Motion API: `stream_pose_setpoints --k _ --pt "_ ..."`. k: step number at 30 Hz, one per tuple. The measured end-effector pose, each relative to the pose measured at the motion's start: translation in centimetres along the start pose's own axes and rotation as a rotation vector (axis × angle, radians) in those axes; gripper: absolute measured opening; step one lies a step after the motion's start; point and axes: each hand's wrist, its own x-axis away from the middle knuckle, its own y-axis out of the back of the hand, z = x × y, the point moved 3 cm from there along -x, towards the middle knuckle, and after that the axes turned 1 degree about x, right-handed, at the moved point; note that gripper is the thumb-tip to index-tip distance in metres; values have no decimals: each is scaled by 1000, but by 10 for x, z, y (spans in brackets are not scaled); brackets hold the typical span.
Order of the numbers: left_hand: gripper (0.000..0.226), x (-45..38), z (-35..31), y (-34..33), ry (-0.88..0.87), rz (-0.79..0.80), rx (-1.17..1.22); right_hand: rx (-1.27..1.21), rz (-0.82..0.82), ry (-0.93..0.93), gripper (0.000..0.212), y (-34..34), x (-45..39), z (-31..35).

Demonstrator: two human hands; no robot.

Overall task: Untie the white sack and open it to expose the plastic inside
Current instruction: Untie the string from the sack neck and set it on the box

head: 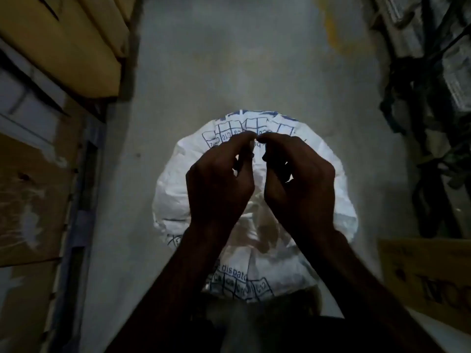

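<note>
The white sack (178, 194) is stood on the floor (229, 72) directly beneath both hands, and its gathered mouth is pinched at the fingertips between the left hand (220, 180) and the right hand (299, 183), equally near.

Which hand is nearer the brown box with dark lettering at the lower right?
Right. The right hand is over the white sack, on the box's side; the left hand is beyond it.
</note>
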Motion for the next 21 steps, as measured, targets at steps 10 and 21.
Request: stream_pose_setpoints --k 10,21 --pt "20 61 41 -29 -139 -197 58 14 -218 171 31 -14 55 -19" --pt "24 114 25 2 -146 -242 77 51 -115 226 20 16 120 -16"
